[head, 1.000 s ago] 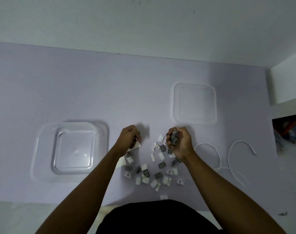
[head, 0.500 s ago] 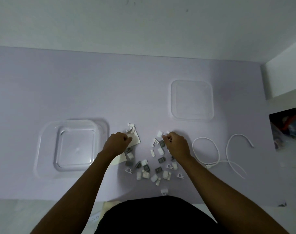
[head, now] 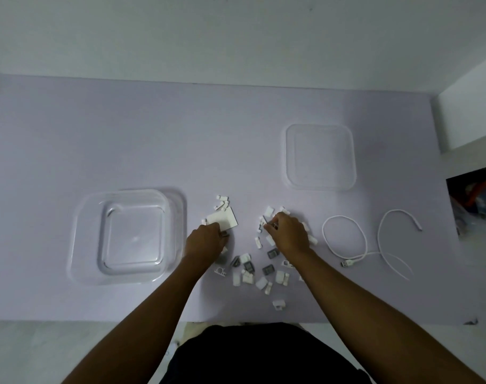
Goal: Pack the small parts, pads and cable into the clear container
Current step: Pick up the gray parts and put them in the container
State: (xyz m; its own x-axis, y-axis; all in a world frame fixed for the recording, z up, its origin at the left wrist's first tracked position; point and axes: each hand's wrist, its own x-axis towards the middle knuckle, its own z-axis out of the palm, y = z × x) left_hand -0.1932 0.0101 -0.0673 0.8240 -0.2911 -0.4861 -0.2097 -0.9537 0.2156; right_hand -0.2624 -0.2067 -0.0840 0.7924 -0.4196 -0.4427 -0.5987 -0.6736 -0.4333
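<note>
container (head: 131, 236) sits empty on the table (head: 125, 128), left of the work, its mouth up and nothing inside yet, so packing has not really begun. lid (head: 320, 156) lies apart, further back on the right, out of the way of the hands. parts (head: 259, 273), white and grey, are scattered in a loose heap between the two forearms, just right of the container, which makes for a short carry once a handful is gathered. left hand (head: 207, 242) is down on the near edge of a white pad (head: 222, 219), fingers curled under; whether it pinches the pad or something small beneath it i cannot tell. right hand (head: 287, 234) rests on the far side of the heap, fingertips drawn narrow as if pinching at a small piece, though what is caught between them is too small to make out. a few white clips (head: 222, 202) lie just beyond the pad. cable (head: 366, 239) lies in loose loops well right of the heap, untouched, its plug end near the right forearm. working both hands in the heap looks like gathering before a move left to the container; the light pieces could scatter or slip from a full fist.
</note>
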